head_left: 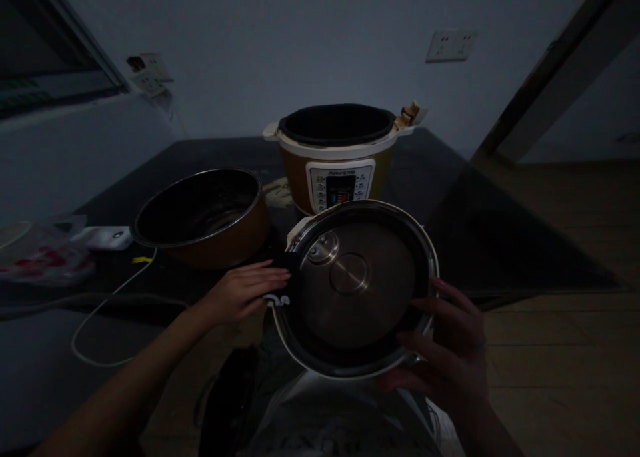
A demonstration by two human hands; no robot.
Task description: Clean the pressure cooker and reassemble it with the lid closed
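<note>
A: Where was the round lid (360, 290)?

B: It was up in front of the cooker (340, 154), on the person's side. Its shiny metal inside faced the person.

A: What did the right hand (457, 350) do?

B: It was in front of the cooker too, off to the right. Its fingers were spread and bent around the lid's edge, so it had hold of the lid.

A: And the left hand (245, 290)?

B: That one was in front of the cooker, a bit to the left. Its fingers were close together and nearly straight. They had a black cloth (287, 260) under them, right against the lid's edge. I couldn't tell how tightly they squeezed.

A: Did the cooker have its top on?

B: No, it was open, and it was dark inside. It stood on a black table (460, 224).

A: What was left of the cooker?

B: A big brown pot (230, 237), dark inside, was just beside it. A plastic bag (55, 264) was farther left.
</note>
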